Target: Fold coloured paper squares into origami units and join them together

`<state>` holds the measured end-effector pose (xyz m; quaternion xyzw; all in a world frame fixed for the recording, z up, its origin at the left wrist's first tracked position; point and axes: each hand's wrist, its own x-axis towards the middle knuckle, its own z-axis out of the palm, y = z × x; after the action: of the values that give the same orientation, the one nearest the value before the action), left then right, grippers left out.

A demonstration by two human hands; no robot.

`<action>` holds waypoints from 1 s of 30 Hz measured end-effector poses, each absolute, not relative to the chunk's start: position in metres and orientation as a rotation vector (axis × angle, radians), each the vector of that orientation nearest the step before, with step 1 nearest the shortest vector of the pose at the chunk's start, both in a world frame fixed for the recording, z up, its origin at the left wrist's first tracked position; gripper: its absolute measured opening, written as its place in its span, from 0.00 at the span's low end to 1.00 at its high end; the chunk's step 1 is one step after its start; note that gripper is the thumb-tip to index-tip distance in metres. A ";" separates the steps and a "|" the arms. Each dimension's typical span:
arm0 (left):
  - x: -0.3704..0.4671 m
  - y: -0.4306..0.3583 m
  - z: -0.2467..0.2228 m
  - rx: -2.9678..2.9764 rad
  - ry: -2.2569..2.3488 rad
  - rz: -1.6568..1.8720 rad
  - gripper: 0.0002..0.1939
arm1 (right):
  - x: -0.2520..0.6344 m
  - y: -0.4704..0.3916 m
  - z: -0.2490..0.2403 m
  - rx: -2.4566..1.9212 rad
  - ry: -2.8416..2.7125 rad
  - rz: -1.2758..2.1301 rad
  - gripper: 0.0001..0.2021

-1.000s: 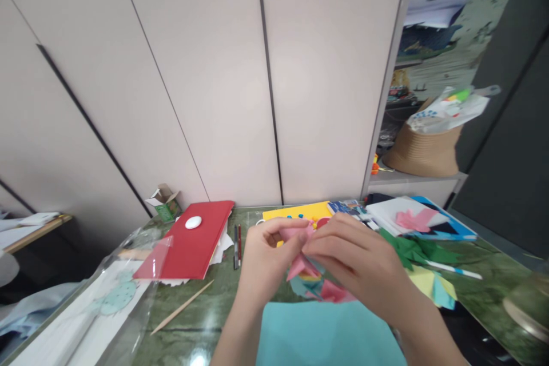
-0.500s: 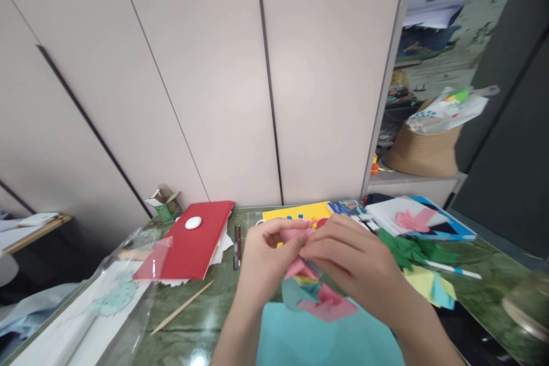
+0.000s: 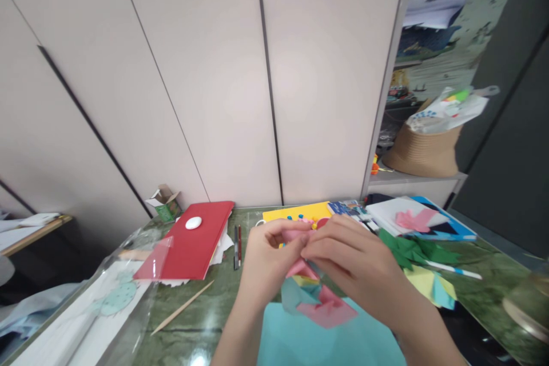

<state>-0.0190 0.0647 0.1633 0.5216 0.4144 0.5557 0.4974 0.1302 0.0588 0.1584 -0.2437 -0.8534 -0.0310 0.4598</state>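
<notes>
Both hands meet over a light-blue sheet [image 3: 326,343] and pinch one piece of folded coloured paper [image 3: 328,309]. Pink, pale blue and yellow show in its folds, and its lower part hangs down between my wrists. My left hand [image 3: 268,257] is closed on the paper's pink upper end, thumb and fingers pressed together. From the other side, my right hand [image 3: 355,257] grips the same end with its fingertips. The spot where the fingertips meet is partly hidden by the fingers.
A red folder [image 3: 193,246] with a white round object [image 3: 193,222] lies left, near a pointed wooden stick [image 3: 182,307]. Behind my hands is a yellow sheet [image 3: 295,211]. At right are green paper pieces [image 3: 416,250], yellow-and-blue paper [image 3: 429,286] and a white pen [image 3: 454,269].
The hanging part of the folded paper has swung slightly downward. Both hands keep their grip and have barely moved.
</notes>
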 end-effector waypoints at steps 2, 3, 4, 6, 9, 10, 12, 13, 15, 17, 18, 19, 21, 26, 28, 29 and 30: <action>-0.019 0.065 0.163 1.267 0.999 1.356 0.06 | 0.131 0.058 0.159 -0.605 -2.102 -0.083 0.10; -0.019 0.065 0.163 1.263 0.998 1.357 0.06 | 0.131 0.058 0.159 -0.608 -2.103 -0.086 0.10; -0.019 0.065 0.163 1.256 1.000 1.354 0.06 | 0.131 0.058 0.158 -0.611 -2.103 -0.090 0.10; -0.019 0.066 0.162 1.256 1.005 1.338 0.05 | 0.131 0.057 0.158 -0.622 -2.102 -0.098 0.09; -0.021 0.067 0.161 1.293 1.011 1.333 0.04 | 0.131 0.057 0.158 -0.637 -2.099 -0.122 0.09; -0.021 0.067 0.161 1.295 1.008 1.325 0.05 | 0.131 0.057 0.158 -0.637 -2.097 -0.135 0.09; -0.021 0.068 0.160 1.269 0.995 1.293 0.06 | 0.130 0.056 0.158 -0.639 -2.094 -0.161 0.09; -0.021 0.067 0.160 1.243 0.987 1.277 0.07 | 0.130 0.056 0.158 -0.639 -2.095 -0.171 0.09; -0.020 0.067 0.160 1.197 0.971 1.264 0.08 | 0.130 0.055 0.158 -0.642 -2.098 -0.184 0.10; -0.020 0.066 0.161 1.183 0.963 1.258 0.08 | 0.130 0.055 0.158 -0.646 -2.098 -0.190 0.10; -0.020 0.066 0.162 1.188 0.958 1.254 0.08 | 0.130 0.055 0.158 -0.649 -2.097 -0.190 0.10; -0.020 0.066 0.162 1.201 0.953 1.250 0.08 | 0.130 0.055 0.158 -0.654 -2.099 -0.187 0.10; -0.022 0.066 0.163 1.240 0.948 1.256 0.08 | 0.130 0.056 0.158 -0.663 -2.115 -0.177 0.10; -0.027 0.068 0.162 1.338 0.998 1.292 0.07 | 0.130 0.060 0.158 -0.709 -2.098 -0.274 0.08; -0.028 0.069 0.161 1.349 1.023 1.306 0.07 | 0.130 0.061 0.158 -0.751 -2.049 -0.330 0.05; -0.029 0.070 0.161 1.347 1.027 1.313 0.08 | 0.130 0.062 0.158 -0.783 -2.020 -0.343 0.03; -0.030 0.070 0.161 1.338 1.024 1.324 0.09 | 0.130 0.063 0.158 -0.825 -1.989 -0.346 0.03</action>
<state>-0.0297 0.0704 0.1608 0.5483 0.4194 0.5423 0.4788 0.1295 0.0629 0.1580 -0.3353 -0.8089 -0.1405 0.4621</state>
